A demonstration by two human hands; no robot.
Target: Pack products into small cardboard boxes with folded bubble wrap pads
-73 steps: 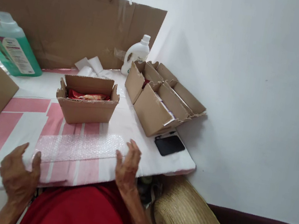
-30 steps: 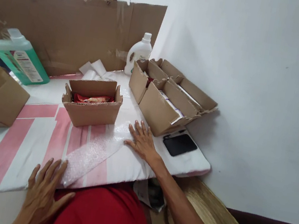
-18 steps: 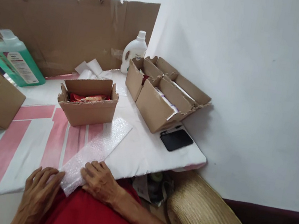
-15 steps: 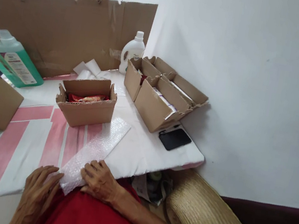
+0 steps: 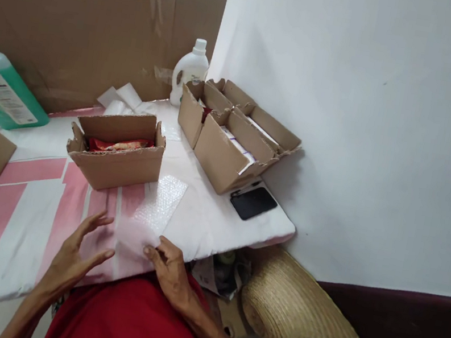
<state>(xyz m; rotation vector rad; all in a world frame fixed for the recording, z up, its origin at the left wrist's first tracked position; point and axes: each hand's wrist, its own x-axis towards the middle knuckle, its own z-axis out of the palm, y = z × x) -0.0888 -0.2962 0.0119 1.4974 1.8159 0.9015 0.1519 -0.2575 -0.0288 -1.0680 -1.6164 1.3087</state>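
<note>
One strip of bubble wrap point(image 5: 164, 196) lies on the near side of the small carton point(image 5: 116, 171), its far end flat just beside the carton's right corner. Its near end, resting under both hands a moment ago, is now raised and turned back toward the carton, blurred. The right hand point(image 5: 171, 272) appears to pinch that end; the left hand point(image 5: 75, 250), nearer the wearer than the carton, has spread fingers gripping nothing. Folding seems begun, not complete.
</note>
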